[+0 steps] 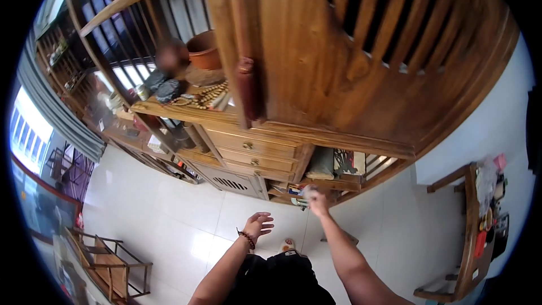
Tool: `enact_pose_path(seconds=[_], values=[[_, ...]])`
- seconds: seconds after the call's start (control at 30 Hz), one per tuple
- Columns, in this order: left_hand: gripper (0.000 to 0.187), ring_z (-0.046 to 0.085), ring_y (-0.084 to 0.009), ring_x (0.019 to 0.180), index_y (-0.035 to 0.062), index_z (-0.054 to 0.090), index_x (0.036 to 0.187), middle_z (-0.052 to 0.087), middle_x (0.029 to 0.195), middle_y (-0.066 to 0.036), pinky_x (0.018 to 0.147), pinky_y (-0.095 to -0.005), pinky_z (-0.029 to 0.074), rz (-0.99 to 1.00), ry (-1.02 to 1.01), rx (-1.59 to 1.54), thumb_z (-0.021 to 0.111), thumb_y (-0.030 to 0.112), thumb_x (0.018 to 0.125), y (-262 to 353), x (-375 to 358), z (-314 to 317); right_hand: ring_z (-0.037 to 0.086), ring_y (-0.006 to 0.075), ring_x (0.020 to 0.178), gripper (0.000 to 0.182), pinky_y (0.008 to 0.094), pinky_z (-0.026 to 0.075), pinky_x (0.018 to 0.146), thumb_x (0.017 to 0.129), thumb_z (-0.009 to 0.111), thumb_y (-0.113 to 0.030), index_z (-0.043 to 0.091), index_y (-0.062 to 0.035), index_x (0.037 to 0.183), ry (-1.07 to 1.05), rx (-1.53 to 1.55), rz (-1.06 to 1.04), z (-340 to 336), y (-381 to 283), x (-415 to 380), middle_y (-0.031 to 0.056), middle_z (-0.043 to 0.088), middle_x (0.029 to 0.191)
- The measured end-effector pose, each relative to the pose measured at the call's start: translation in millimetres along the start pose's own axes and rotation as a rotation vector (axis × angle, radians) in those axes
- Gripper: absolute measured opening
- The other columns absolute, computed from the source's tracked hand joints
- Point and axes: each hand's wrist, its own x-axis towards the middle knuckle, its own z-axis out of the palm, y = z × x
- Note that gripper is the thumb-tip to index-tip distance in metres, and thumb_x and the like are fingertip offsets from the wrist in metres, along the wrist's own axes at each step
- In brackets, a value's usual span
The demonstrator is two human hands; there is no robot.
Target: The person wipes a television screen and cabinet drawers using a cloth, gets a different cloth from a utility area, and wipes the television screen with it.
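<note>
My left hand (pixel 259 226), with a beaded bracelet (pixel 247 239) at the wrist, hangs over the floor in front of the cabinet. Its fingers are apart and it holds nothing. My right hand (pixel 319 203) reaches to the low open shelf of the wooden cabinet (pixel 302 73). Its fingers are closed on a small pale crumpled thing (pixel 309 192), too blurred to name. Small items crowd the shelf around that hand. Just above it, a grey-green bag (pixel 321 165) lies in a compartment beside a dark patterned panel (pixel 346 161).
Drawers (pixel 254 154) with round knobs are left of the shelf. Higher up stand a terracotta pot (pixel 204 51) and a string of beads (pixel 206 97). A cluttered wooden table (pixel 470 220) is at right, a wooden chair (pixel 110 265) at lower left. White floor tiles (pixel 186 209) lie below.
</note>
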Motion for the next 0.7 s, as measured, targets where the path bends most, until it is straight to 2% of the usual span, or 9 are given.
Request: enact_pose_path(seconds=[0.03,0.07,0.1,0.17,0.2,0.27,0.43,0.5,0.7], values=[[0.041,0.068,-0.0308,0.113,0.0102,0.057,0.136,0.065,0.133,-0.014,0.092,-0.0456,0.058,0.001,-0.002,-0.011,0.065,0.032,0.103,0,1,-7,0.068,0.0148,0.058,0.019,0.0315,0.054,0.051,0.097,0.065,-0.010,0.074,-0.0092,0.114,-0.144,0.234,-0.064,41,38,8,0.0056,0.073,0.078],[0.041,0.068,-0.0308,0.113,0.0102,0.057,0.136,0.065,0.133,-0.014,0.092,-0.0456,0.058,0.016,-0.001,-0.027,0.065,0.032,0.103,2,-4,-10,0.066,0.0118,0.057,0.018,0.0284,0.050,0.047,0.100,0.067,-0.018,0.073,-0.0091,0.116,-0.293,0.305,0.178,35,-33,-26,0.0036,0.072,0.077],[0.048,0.064,-0.0327,0.118,0.0116,0.052,0.141,0.060,0.140,-0.014,0.093,-0.0488,0.058,0.017,0.081,-0.050,0.067,0.034,0.101,6,-9,-12,0.065,0.0115,0.056,0.024,0.0285,0.046,0.043,0.101,0.068,-0.025,0.072,-0.0084,0.118,-0.406,0.295,0.133,55,-34,-35,0.0025,0.071,0.076],[0.070,0.057,-0.0373,0.128,0.0157,0.038,0.153,0.049,0.151,-0.014,0.096,-0.0560,0.057,0.015,0.213,-0.051,0.074,0.039,0.097,12,-14,-29,0.066,0.0061,0.090,0.034,0.0247,0.052,0.073,0.104,0.067,-0.033,0.071,-0.0032,0.119,-0.406,0.336,-0.044,70,-91,-72,0.0030,0.073,0.100],[0.070,0.057,-0.0373,0.128,0.0157,0.038,0.153,0.049,0.151,-0.014,0.096,-0.0560,0.057,0.023,0.217,-0.070,0.074,0.039,0.097,15,-21,-40,0.061,0.0058,0.102,0.036,0.0240,0.048,0.086,0.106,0.064,-0.033,0.070,-0.0016,0.124,-0.533,0.558,0.168,71,-124,-89,0.0005,0.071,0.109],[0.064,0.059,-0.0358,0.125,0.0148,0.045,0.150,0.052,0.148,-0.012,0.098,-0.0537,0.057,0.024,0.069,-0.125,0.074,0.039,0.098,27,-40,-65,0.061,0.0073,0.098,0.036,0.0243,0.049,0.085,0.108,0.061,-0.031,0.070,-0.0013,0.126,-0.524,0.562,0.252,82,-168,-110,-0.0024,0.070,0.108],[0.017,0.067,-0.0184,0.104,0.0130,0.061,0.099,0.069,0.104,-0.001,0.092,-0.0433,0.057,0.200,-0.093,-0.221,0.063,0.028,0.106,43,-80,-131,0.059,0.0052,0.095,0.035,0.0234,0.048,0.083,0.108,0.061,-0.030,0.069,-0.0014,0.127,-0.533,0.348,0.001,111,-235,-113,-0.0038,0.069,0.108],[0.015,0.068,-0.0186,0.101,0.0128,0.060,0.098,0.069,0.104,-0.002,0.090,-0.0412,0.057,0.276,-0.089,-0.290,0.061,0.025,0.106,39,-74,-168,0.064,0.0081,0.096,0.033,0.0253,0.052,0.083,0.108,0.060,-0.026,0.067,-0.0014,0.129,-0.564,0.305,-0.041,122,-257,-112,0.0001,0.070,0.109],[0.016,0.067,-0.0170,0.093,0.0117,0.058,0.096,0.067,0.100,-0.004,0.080,-0.0359,0.058,0.391,-0.090,-0.456,0.056,0.024,0.107,87,-116,-221,0.072,0.0241,0.101,0.043,0.0372,0.062,0.083,0.106,0.061,-0.023,0.052,-0.0036,0.144,0.031,0.621,-0.012,109,-345,-83,0.0150,0.064,0.129]])
